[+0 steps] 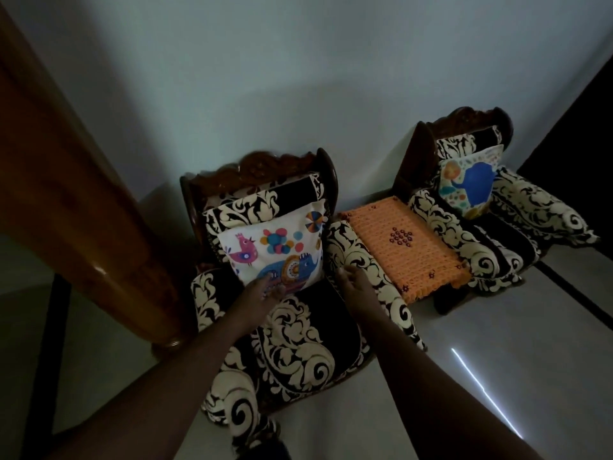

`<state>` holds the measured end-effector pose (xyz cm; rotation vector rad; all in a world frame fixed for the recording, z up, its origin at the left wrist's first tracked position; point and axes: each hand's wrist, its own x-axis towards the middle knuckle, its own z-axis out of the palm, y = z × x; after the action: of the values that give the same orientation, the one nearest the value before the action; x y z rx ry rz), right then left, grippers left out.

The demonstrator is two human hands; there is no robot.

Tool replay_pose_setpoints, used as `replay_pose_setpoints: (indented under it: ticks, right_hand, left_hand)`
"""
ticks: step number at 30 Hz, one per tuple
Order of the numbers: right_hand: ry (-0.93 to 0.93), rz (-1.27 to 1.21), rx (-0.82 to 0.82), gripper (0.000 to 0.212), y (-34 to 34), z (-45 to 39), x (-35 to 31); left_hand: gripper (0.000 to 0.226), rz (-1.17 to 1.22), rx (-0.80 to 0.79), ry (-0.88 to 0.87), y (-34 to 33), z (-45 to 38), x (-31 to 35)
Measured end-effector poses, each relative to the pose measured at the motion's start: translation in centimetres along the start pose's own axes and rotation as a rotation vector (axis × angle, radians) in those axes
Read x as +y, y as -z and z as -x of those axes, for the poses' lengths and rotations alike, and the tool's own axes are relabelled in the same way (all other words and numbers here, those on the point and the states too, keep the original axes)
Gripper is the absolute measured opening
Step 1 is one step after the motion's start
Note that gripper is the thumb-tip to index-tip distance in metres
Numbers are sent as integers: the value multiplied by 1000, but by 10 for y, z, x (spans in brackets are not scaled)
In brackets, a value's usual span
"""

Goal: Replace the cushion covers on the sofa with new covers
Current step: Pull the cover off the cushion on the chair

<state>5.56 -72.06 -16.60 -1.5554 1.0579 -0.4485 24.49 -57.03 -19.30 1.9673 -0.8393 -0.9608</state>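
We see the cushion (275, 247) upright on the armchair (298, 327) seat, against the backrest. Our left hand (263, 290) rests its fingers, fairly straight, on the cushion's lower edge. Our right hand (353, 282), fingers loosely spread and holding nothing, sits just beside the cushion's lower right corner, against the armrest. Beyond the right fingers stand an orange-covered stool (404, 250) and a second armchair (491, 227) with its own cushion (467, 180).

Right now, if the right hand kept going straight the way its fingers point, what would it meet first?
Most likely the lower right corner of the bird-and-elephant cushion: the right hand points up-left toward it from beside the chair's armrest, though depth is unclear.
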Motion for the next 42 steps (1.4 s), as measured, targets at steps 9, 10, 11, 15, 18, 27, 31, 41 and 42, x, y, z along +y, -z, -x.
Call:
replay_pose_setpoints:
  ticks: [9, 10, 11, 15, 18, 27, 31, 41, 42]
  right_hand:
    - [-68, 195, -109, 37, -11, -167, 7]
    - [-73, 217, -112, 42, -16, -188, 9]
    - [-82, 254, -121, 45, -22, -208, 12]
    - [-132, 395, -194, 54, -42, -273, 42]
    - [-217, 424, -244, 56, -61, -309, 63]
    - [-347, 395, -342, 49, -110, -369, 87]
    - [-371, 381, -349, 56, -125, -391, 99]
    - [-606, 515, -356, 88, -134, -412, 107]
    - [-646, 392, -350, 86, -132, -407, 115]
  left_hand:
    - [110, -243, 98, 103, 24, -162, -38]
    - [115, -273, 111, 110, 29, -182, -41]
    - [115, -305, 127, 119, 35, -202, -46]
    - [91, -464, 200, 165, 57, -275, -79]
    - [93, -565, 242, 277, 78, -318, -102]
    - [90, -866, 200, 378, 77, -363, -144]
    - [40, -1081, 151, 300, 68, -365, -144]
    - [26, -815, 4, -87, -5, -297, -133]
    - [32, -776, 25, -114, -18, -285, -135]
